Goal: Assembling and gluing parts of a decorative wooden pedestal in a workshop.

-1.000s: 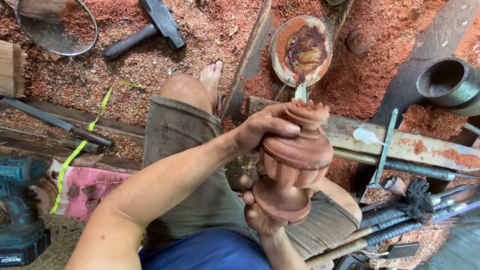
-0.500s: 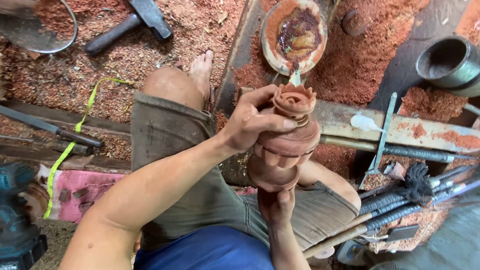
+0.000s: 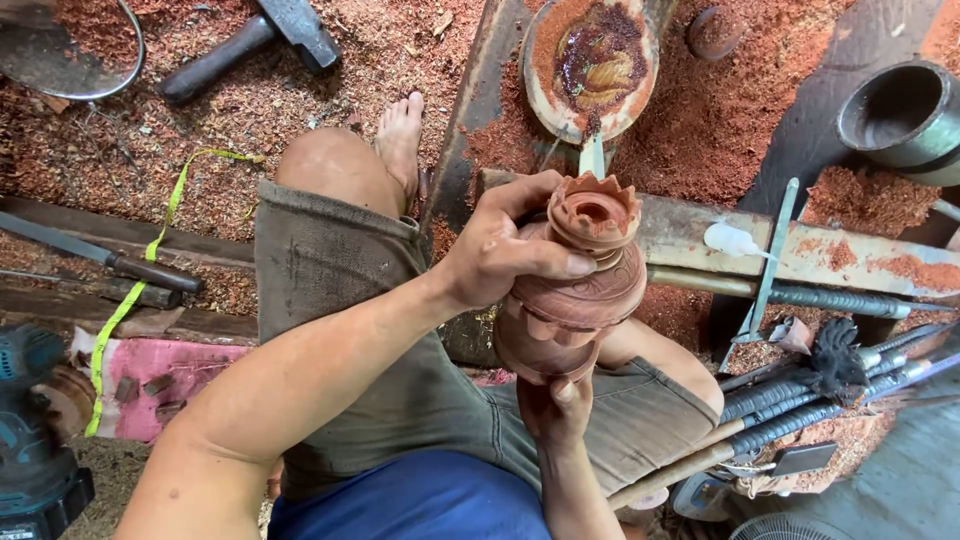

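**Carved wooden urn held in both hands over a sawdust floor**

Reddish sawdust covers the ground from nine o'clock round to three o'clock. At centre, one turned wooden urn, reddish-brown with a scalloped open mouth, sits tilted above the person's lap, its hollow mouth facing up toward one o'clock; what lies inside is too dark to tell. The left hand wraps the urn's neck from nine o'clock, fingers curled and pressed together round the front, thumb up by the rim. The right hand cups the base from six o'clock; only its thumb shows, pressed against the foot, and the other fingers are hidden behind the wood.

At two o'clock stands one grey metal pipe section, open-mouthed, with nothing visible inside. At twelve o'clock lies one oval wooden dish holding a dark glossy liquid with a paler smear in it. At ten o'clock, one round metal pan holds a heap of sawdust.

One hammer rests at eleven o'clock. One teal power drill sits at eight o'clock. One yellow tape measure trails across at nine o'clock. A bundle of several long-handled chisels lies at four o'clock, too overlapped to count.
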